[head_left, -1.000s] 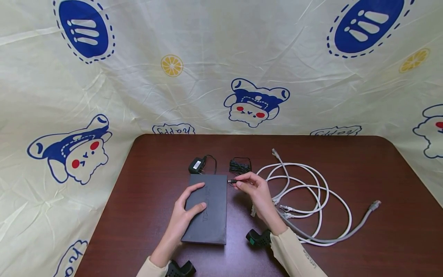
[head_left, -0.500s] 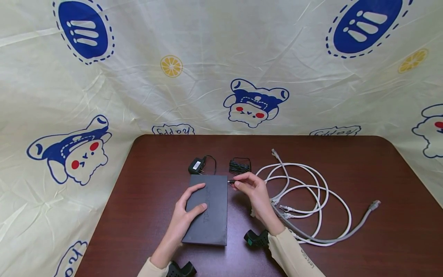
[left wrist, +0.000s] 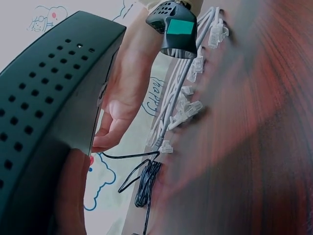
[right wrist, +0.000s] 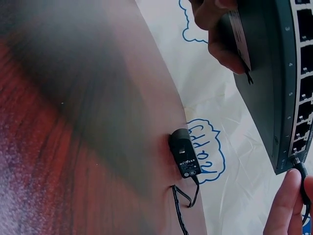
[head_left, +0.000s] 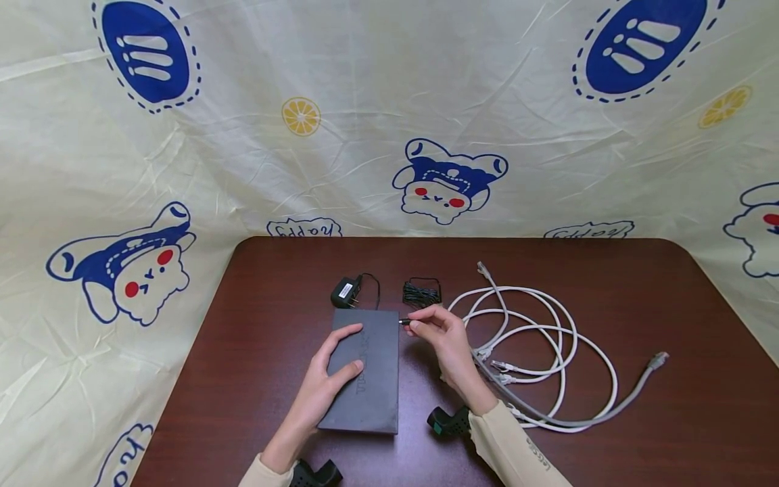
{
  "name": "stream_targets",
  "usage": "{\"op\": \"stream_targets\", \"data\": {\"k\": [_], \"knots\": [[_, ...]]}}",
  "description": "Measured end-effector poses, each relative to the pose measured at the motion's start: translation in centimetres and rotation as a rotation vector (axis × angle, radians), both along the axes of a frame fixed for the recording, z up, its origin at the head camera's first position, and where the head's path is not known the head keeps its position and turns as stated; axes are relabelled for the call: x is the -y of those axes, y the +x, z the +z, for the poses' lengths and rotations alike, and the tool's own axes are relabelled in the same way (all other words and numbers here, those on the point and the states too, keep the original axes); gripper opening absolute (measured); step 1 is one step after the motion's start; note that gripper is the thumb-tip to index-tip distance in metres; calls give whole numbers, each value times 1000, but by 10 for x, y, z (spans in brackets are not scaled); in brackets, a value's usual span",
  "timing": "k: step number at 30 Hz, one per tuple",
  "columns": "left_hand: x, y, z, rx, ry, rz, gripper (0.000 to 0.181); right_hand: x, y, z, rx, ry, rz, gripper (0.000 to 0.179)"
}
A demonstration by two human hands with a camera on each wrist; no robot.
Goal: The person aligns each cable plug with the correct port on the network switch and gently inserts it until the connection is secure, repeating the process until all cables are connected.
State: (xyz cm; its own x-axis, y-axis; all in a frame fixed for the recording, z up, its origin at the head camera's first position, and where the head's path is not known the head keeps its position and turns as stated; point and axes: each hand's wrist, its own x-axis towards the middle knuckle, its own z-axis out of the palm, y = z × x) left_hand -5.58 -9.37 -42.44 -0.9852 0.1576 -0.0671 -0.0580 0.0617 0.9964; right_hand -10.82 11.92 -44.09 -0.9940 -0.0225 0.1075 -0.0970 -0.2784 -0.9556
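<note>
A dark grey network switch (head_left: 379,379) is held above the table by my left hand (head_left: 319,382), its thumb and a finger on the top face and other fingers curled beneath. In the right wrist view, a row of Ethernet ports (right wrist: 305,88) runs along the switch's side. My right hand (head_left: 447,341) pinches a black barrel power plug (right wrist: 302,181) between thumb and fingertips. The plug's metal tip meets the switch's side at the end of the port row; how deep it sits I cannot tell. Its thin black cord trails away from my right hand in the left wrist view.
Behind the switch lies a black power adapter (head_left: 345,292) with a bundled black cord (head_left: 422,293) to its right. Coiled white and grey Ethernet cables (head_left: 562,325) spread over the right of the brown table (head_left: 681,297). A printed cloth (head_left: 341,176) hangs behind the table.
The switch has shifted very slightly toward me with my left hand. My right hand has moved slightly left, and less of the plug's tip shows beside the switch.
</note>
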Motion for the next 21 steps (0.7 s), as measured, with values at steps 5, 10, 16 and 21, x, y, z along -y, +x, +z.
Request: {"op": "stream_targets", "data": {"k": [5,10,16,21], "knots": [[-1,0,0,-10,5,-14,50,-1,1,0,-4,-1,-15,15],[-2,0,0,2,23,-36,49,0,1,1,-12,-15,-28,13],[-2,0,0,5,27,-50,48,1,3,1,-12,-22,-27,14],[-3,0,0,10,28,-55,47,2,2,3,-36,-21,-8,15]]}}
